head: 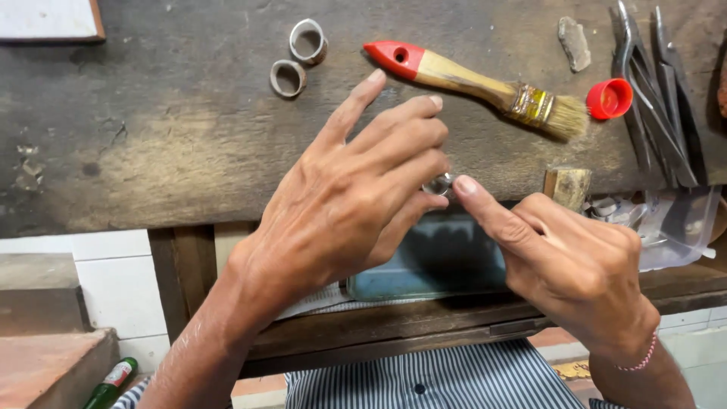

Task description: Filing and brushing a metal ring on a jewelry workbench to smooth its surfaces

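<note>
at far left a green glass bottle (112,383) lies low by the tiles. on the worn dark wooden bench (166,136) stand two short grey metal ring bands (299,57). the left hand (348,201) spreads its fingers, its lower fingertips pinching a small shiny silver ring (439,184). the right hand (564,261) meets it, index fingertip pressed on the ring from the right. beyond lie a wooden paintbrush with a red handle tip (477,85), a red plastic cap (609,98) and grey metal pliers (655,98).
</note>
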